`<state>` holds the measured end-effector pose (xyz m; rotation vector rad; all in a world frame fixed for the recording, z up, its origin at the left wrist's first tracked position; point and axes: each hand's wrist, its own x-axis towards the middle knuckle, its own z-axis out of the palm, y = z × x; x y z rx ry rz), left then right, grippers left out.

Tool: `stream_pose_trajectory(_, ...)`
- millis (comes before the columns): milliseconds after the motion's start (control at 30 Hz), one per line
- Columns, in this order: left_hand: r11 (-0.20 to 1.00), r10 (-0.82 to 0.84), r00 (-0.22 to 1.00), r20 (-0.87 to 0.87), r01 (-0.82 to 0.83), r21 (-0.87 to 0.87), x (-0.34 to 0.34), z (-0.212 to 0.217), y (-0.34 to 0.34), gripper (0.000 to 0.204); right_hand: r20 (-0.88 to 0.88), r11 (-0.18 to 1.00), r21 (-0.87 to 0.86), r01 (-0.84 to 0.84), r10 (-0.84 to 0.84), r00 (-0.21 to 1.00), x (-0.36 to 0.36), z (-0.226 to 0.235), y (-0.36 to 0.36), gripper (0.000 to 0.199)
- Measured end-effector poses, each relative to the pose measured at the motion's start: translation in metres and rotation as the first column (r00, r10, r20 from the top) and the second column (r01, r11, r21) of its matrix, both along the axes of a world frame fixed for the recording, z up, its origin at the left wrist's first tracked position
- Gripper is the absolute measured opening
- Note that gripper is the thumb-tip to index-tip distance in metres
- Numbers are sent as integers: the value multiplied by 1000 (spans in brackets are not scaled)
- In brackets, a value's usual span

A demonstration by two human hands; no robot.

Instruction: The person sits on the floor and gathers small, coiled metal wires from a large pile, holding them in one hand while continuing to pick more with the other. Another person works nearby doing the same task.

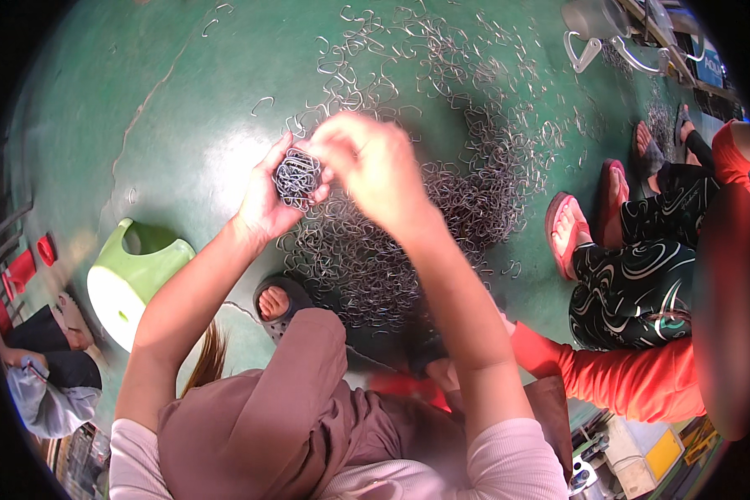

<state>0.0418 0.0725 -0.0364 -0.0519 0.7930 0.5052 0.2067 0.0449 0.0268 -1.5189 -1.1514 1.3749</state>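
The tangled clump of bent wire hooks (297, 177) sat in the cup of my left hand (265, 204), the thumb along its left side and the fingers curving up at its lower right. The fingers of my right hand (371, 158) came in at its upper right edge, and the big pile of hooks (475, 196) spread across the green floor (75, 167) below and to the right.

I counted one clump and one pile — the hooks in either were far too many and too snarled to number. One lone hook (262, 105) lay apart on the floor, just past my left hand. There was one light green stool (133, 271) to the left of my left forearm, one dark clog (297, 298) on a foot near the pile, and two pink sandals (552, 218) on a person at my right.

My left fingers were curled in around the clump, holding it from beneath. My right fingers were bent and blurred — I could not tell how wide they stood, or whether they pinched a hook.
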Motion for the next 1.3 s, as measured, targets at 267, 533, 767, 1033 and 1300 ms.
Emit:
stream_pose_trajectory(267, 999, 26, 996, 85, -29, 30, 5, 4, -1, 28, 676, 923, 374, 91, -339, 655, 61, -76, 42, 39)
stream_pose_trajectory(533, 1000, 21, 999, 31, -22, 19, 4, 16, -6, 26, 859, 999, 32, 15, -35, 511, 49, -124, 37, 67)
stream_pose_trajectory(767, 1000, 15, 1000, -1, -15, 20, 4, 12, -5, 27, 767, 996, 90, -20, -56, 639, 34, -97, 6, 53)
stream_pose_trajectory(1033, 1000, 7, 999, 46, -8, 16, 5, 12, -1, 28, 834, 959, 276, 60, -270, 481, 76, -116, 49, 31)
stream_pose_trajectory(1300, 999, 36, 998, 60, -36, 3, 0, 15, -2, 29, 905, 918, 147, 368, -275, 324, 138, -123, 115, 16)
